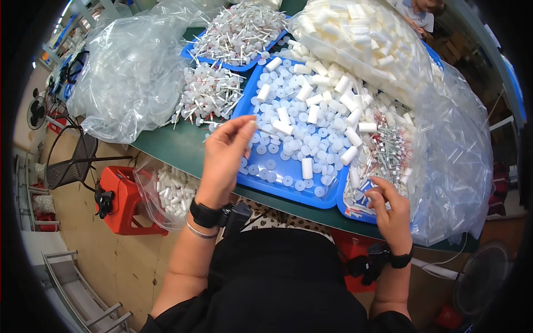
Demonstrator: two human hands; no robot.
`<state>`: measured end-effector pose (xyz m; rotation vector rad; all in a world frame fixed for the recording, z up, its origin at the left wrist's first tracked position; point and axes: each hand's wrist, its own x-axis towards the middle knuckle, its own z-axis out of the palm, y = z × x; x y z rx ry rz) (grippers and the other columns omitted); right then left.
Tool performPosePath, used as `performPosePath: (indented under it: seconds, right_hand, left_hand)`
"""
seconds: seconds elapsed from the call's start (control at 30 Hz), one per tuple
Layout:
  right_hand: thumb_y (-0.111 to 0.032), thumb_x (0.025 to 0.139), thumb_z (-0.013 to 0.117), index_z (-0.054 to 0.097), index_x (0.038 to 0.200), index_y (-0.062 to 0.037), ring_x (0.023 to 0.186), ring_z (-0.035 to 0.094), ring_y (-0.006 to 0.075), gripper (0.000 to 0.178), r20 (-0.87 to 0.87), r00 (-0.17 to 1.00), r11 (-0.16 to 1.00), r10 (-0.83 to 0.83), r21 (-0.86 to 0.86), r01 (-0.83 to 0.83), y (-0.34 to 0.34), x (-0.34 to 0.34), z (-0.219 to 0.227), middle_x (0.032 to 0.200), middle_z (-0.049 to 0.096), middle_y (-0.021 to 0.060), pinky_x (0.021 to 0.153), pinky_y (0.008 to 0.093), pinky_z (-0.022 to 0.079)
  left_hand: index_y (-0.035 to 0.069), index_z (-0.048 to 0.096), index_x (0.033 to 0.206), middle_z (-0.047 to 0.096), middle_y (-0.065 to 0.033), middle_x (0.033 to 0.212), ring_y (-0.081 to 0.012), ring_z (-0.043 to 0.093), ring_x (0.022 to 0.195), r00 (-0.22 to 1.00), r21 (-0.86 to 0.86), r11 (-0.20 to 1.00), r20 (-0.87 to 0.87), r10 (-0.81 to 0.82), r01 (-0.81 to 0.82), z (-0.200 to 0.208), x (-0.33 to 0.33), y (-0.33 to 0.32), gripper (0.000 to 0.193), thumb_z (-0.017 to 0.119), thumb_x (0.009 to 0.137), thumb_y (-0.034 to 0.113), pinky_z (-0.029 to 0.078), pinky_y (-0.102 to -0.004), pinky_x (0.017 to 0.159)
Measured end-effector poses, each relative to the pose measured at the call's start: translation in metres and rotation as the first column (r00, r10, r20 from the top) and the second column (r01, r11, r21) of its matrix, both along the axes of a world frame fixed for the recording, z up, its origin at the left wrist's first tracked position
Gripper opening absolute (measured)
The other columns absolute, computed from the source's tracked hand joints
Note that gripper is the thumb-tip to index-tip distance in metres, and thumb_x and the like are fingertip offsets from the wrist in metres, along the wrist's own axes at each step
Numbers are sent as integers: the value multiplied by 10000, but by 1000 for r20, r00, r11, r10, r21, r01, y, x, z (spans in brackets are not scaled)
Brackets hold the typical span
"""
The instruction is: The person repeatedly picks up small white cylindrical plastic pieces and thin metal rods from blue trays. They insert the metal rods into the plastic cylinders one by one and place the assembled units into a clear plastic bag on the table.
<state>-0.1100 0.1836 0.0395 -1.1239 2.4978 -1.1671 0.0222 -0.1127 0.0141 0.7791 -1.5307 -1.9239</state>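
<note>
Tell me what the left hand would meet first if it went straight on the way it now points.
Probably the slanted white cylinder lying among round translucent discs in the blue plastic tray, just right of the left hand. Hand height is unclear, so it might pass above.

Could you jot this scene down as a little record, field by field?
Left hand: pinching a thin piece, kind unclear, at the middle tray's left edge
Right hand: near the right tray's close end; grip unclear
Middle tray: blue, holding pale discs and white cylinders
Left of it: loose heap of stemmed pieces on a green table
Far right: clear plastic bag
Floor, left: red stool
</note>
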Motion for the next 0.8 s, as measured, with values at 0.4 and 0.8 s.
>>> performPosePath:
  seconds: [0.4,0.8]
  right_hand:
    - [-93,896,633,649,1073,-18,655,660,257,193,-150,973,970,-172,147,195,32,-18,-6,788,667,155,592,316,503]
    - [-105,822,665,652,896,-55,766,640,315,90,-429,901,939,70,332,85,11,-33,-2,819,651,113,640,403,503]
  left_hand:
    - [-42,321,1424,562,-134,1221,-198,612,1020,940,-255,907,-153,306,-336,-12,-8,-32,595,618,930,103,515,-282,866]
    - [16,660,919,613,-103,876,-319,558,915,885,-817,343,410,-219,463,-25,-15,49,148,681,775,45,465,-407,775]
